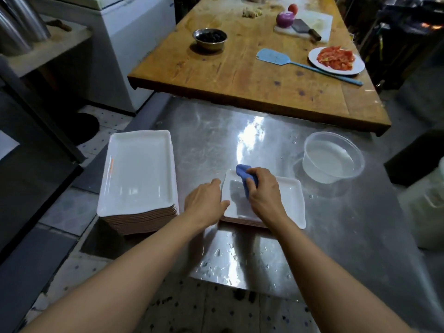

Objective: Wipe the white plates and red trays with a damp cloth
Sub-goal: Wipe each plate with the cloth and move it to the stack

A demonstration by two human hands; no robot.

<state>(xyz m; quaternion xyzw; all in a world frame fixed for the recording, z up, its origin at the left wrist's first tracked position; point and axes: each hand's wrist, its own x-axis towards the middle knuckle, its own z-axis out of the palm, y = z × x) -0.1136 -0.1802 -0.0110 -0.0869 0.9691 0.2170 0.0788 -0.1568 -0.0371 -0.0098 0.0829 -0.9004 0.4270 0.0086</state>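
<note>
A white rectangular plate (289, 200) lies on top of a short stack near the front of the steel table (240, 140). My right hand (264, 191) grips a blue cloth (243, 174) and presses it onto the plate's left half. My left hand (206, 200) holds the plate's left edge, thumb on the rim. To the left stands a tall stack of white plates (139, 169) with reddish-brown undersides showing along its front edge.
A clear plastic bowl of water (332, 157) sits at the right of the steel table. Water drops lie near the front edge. Behind is a wooden board (240, 68) with a metal bowl, blue spatula, cleaver, onion and a plate of tomato.
</note>
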